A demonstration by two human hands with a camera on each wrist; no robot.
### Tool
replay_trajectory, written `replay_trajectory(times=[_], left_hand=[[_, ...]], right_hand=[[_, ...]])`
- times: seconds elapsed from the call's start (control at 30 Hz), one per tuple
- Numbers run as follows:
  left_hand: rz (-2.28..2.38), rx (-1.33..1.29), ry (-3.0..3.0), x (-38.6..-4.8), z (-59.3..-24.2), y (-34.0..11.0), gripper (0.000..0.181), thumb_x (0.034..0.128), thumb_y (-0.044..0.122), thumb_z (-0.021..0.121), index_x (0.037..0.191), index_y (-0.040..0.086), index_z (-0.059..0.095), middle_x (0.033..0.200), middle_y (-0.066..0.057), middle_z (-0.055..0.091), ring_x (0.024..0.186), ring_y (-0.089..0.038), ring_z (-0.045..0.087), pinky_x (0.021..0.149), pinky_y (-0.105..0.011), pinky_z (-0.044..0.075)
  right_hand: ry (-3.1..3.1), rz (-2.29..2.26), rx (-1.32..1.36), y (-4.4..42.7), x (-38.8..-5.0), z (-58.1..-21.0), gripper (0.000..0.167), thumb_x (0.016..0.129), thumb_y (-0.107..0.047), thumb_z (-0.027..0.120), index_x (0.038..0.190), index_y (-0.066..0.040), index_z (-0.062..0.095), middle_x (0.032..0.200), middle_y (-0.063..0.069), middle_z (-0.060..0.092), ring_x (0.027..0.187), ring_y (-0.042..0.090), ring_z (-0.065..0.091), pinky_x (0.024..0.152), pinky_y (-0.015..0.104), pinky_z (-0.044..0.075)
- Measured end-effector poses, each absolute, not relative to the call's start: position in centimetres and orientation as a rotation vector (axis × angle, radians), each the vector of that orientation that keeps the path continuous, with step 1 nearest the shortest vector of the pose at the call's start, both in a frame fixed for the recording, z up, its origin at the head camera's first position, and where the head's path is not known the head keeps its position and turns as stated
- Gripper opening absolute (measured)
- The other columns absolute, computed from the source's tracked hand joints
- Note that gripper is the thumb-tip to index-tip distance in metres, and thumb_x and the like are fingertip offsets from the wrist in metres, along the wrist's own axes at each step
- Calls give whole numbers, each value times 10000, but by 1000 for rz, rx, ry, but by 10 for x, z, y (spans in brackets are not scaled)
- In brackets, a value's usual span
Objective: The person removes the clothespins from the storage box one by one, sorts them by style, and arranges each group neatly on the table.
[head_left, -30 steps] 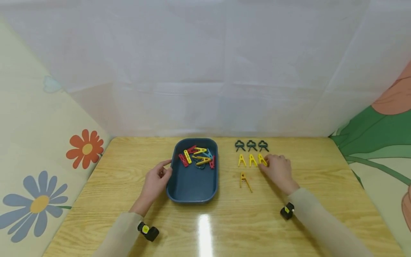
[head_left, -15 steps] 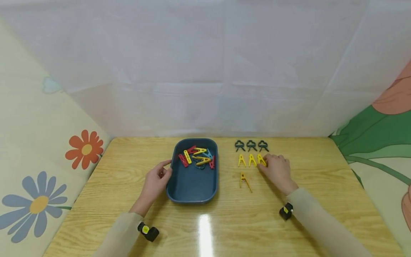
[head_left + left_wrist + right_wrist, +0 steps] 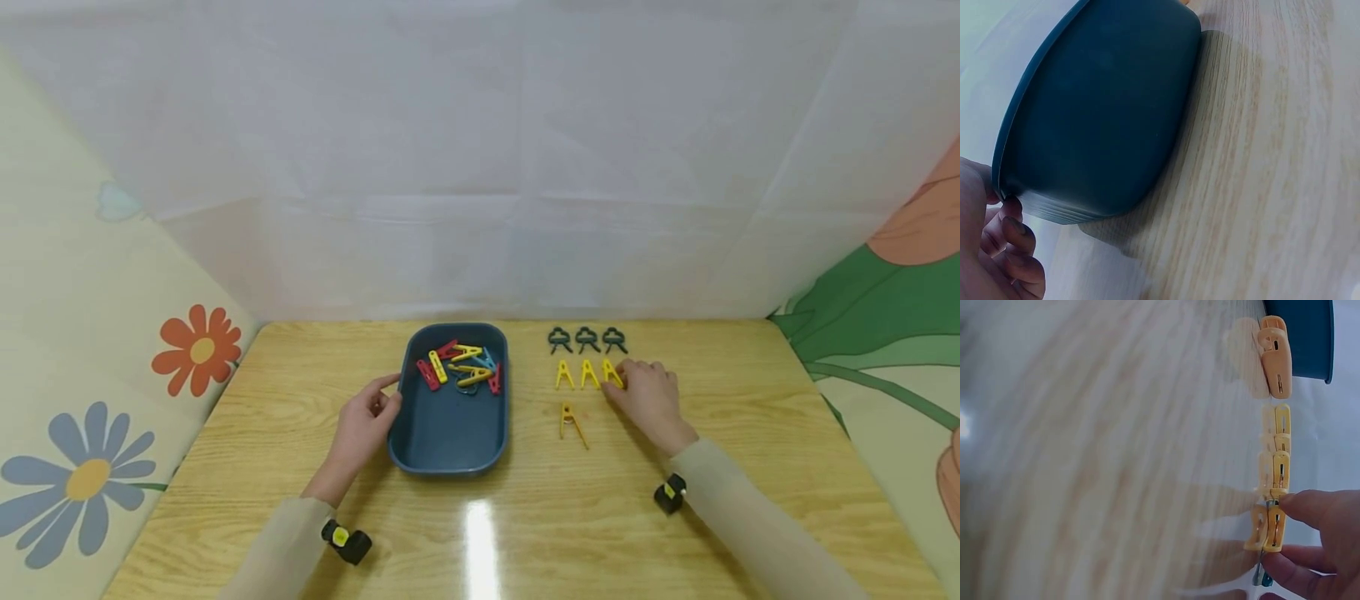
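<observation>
My left hand (image 3: 365, 423) pinches the left rim of a dark blue tray (image 3: 450, 472); in the left wrist view its thumb and fingers meet at the tray's edge (image 3: 1015, 119). Inside the tray lie red, yellow and blue clothespins (image 3: 429, 375) and a dark clip, heaped toward the far end. My right hand (image 3: 651, 403) holds the rightmost yellow clothespin (image 3: 611, 372) of a row between thumb and fingers, flat on the table. Left of it lie two more yellow clothespins (image 3: 589, 374). In the right wrist view the held clothespin (image 3: 1275, 530) sits between thumb and fingertip.
Three dark green clips (image 3: 587, 340) stand in a row behind the yellow ones. A larger orange-yellow clothespin (image 3: 568, 421) lies in front of the row. The wooden table (image 3: 570, 533) meets a white sheet (image 3: 517, 250) at the back.
The right hand has shifted the rightmost yellow clothespin slightly to the left and turned it a little straighter. The left hand and the tray stay in place.
</observation>
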State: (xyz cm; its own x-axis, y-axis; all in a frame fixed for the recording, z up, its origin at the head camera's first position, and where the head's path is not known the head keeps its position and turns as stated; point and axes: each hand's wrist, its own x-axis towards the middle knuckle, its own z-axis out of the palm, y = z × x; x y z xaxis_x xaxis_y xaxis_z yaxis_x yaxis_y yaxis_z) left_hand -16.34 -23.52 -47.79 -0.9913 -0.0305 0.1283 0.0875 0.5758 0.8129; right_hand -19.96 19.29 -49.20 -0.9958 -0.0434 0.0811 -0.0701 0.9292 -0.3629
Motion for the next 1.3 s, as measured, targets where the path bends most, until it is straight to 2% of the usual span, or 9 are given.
replay_trajectory(times=[0.2,0.5,0.7,1.0,1.3], left_hand=[[-1385,-42,-2676,-163,-479,-236,346,1030,101,615,1361,8,650,775,-55,579,593,-103,471,525,-243,378],[-1390,-68,-2661,-163,-479,-237,343,1030,93,617,1358,-2,649,773,-62,586,596,-90,473,540,-241,382],[-1387,-76,-2653,-163,-479,-238,342,1028,98,618,1353,-2,651,767,-56,584,588,-84,467,535,-240,376],[-1404,-71,-2655,-164,-480,-237,347,1026,85,614,1361,3,649,769,-65,587,591,-85,477,536,-242,382],[-1408,-73,-2661,-162,-479,-236,351,1033,89,606,1371,4,641,773,-69,589,588,-96,476,532,-247,381]], right_hand=[[-3001,578,107,192,-198,-491,418,971,-336,726,1172,30,708,1088,213,724,983,394,605,869,558,419],[-2964,568,152,191,-199,-482,365,989,-283,695,1186,23,714,962,157,730,943,389,615,865,559,426],[-2906,567,240,185,-205,-466,324,990,-252,707,1185,6,721,995,137,743,931,357,622,840,531,445],[-2847,500,396,156,-220,-441,292,978,-233,732,1149,3,729,1026,144,763,936,345,675,860,517,504],[-2868,489,528,115,-233,-424,325,999,-265,715,1203,-13,735,1038,120,765,970,311,674,925,494,507]])
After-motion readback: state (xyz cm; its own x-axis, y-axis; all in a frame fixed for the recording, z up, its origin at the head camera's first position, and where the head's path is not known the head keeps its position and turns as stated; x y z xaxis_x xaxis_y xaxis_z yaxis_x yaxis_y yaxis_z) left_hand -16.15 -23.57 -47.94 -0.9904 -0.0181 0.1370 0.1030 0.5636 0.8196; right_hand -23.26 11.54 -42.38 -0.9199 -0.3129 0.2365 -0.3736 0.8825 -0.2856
